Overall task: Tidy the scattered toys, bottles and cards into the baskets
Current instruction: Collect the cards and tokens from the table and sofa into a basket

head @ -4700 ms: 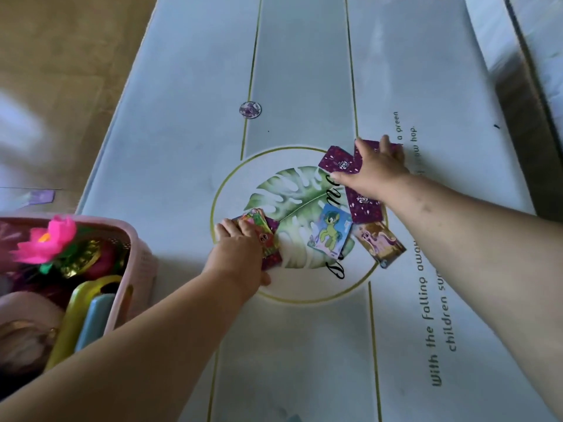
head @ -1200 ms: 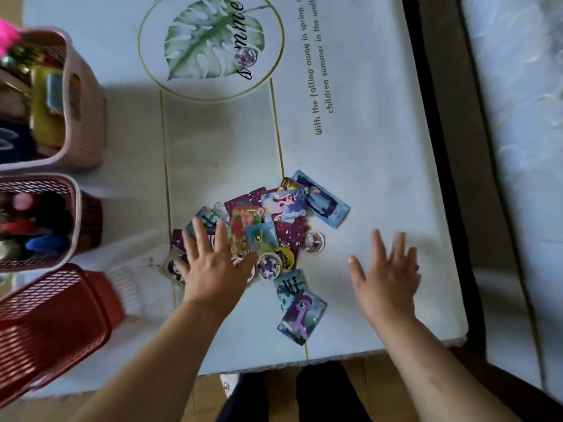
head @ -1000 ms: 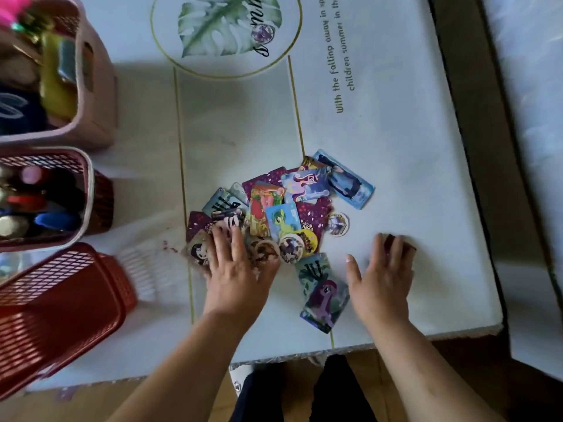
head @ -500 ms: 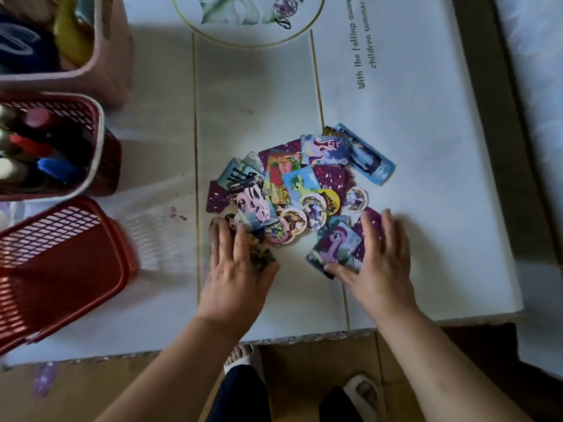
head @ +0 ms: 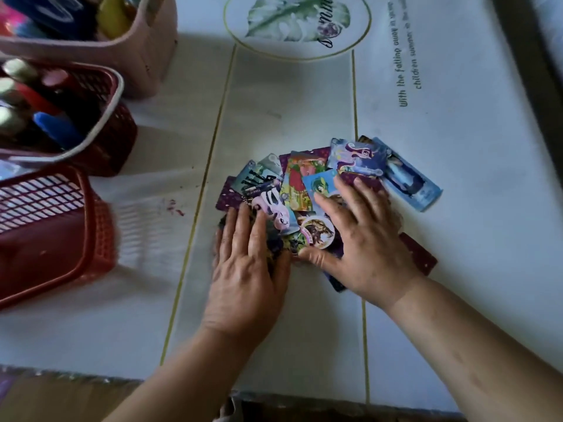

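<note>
Since half a second before, your right hand (head: pixel 365 248) slid left onto the pile of cards (head: pixel 301 178), closing toward your left hand (head: pixel 246 269). Both hands lay flat, fingers straight, pressing the heap's near side against the white mat (head: pixel 289 117). The red basket (head: pixel 54 239) stood at the mat's left edge, well apart from the cards

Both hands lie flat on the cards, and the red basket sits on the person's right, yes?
No: the head view shows the red basket on the person's left. Left hand and right hand do lie flat on the cards.
</note>
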Demonstrator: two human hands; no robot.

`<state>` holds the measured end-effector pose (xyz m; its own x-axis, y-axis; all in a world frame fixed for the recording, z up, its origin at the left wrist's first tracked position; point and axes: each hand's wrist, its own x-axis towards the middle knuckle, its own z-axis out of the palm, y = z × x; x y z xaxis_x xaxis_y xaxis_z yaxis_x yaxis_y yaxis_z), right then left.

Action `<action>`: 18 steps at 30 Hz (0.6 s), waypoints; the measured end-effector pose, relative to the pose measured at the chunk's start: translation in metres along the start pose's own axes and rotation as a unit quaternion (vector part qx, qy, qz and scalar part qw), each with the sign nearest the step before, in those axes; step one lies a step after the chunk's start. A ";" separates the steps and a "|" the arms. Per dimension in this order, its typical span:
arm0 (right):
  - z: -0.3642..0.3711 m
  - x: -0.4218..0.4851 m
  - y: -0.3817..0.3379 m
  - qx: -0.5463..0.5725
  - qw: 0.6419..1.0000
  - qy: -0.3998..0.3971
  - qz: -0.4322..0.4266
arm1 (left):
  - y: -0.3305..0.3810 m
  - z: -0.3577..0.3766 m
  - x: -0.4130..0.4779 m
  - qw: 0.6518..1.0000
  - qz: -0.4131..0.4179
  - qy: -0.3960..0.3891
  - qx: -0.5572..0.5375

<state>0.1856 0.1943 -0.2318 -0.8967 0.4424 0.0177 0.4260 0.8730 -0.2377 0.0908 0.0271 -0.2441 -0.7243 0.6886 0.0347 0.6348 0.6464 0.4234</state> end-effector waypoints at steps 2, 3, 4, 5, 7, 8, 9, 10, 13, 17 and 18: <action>0.003 0.000 0.001 -0.016 1.000 -0.012 0.000 | -0.002 0.003 0.001 1.000 0.006 0.005 0.015; 0.004 -0.002 0.001 -0.017 1.000 -0.011 0.003 | -0.003 0.005 0.000 1.000 0.005 0.008 0.019; 0.004 -0.001 0.001 -0.014 1.000 -0.006 0.002 | -0.002 0.005 0.001 1.000 0.006 0.017 0.020; 0.004 0.000 0.002 -0.015 1.000 -0.008 0.004 | -0.002 0.005 0.002 1.000 0.007 0.018 0.024; 0.006 0.001 0.003 -0.005 1.000 0.000 0.003 | -0.001 0.004 0.004 0.999 0.012 0.028 0.028; 0.006 0.001 0.003 0.002 1.000 0.006 0.001 | -0.001 0.003 0.004 0.999 0.012 0.027 0.028; 0.007 0.002 0.003 0.006 1.000 0.010 0.001 | -0.001 0.003 0.005 0.999 0.013 0.028 0.032; 0.009 0.002 0.004 0.009 1.000 0.018 -0.003 | 0.000 0.003 0.005 0.998 0.018 0.038 0.036; 0.014 0.004 0.006 0.010 1.000 0.023 -0.008 | 0.001 0.004 0.005 0.997 0.021 0.055 0.049; 0.010 -0.003 0.009 0.039 0.999 0.011 -0.012 | 0.008 -0.001 0.000 0.997 0.004 0.043 0.057; 0.007 -0.006 0.010 0.053 0.998 0.002 -0.018 | 0.010 -0.004 -0.001 0.997 -0.002 0.042 0.057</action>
<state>0.1947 0.1992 -0.2407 -0.9106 0.4121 0.0324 0.3780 0.8619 -0.3380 0.0967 0.0314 -0.2368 -0.7432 0.6599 0.1109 0.6557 0.6852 0.3172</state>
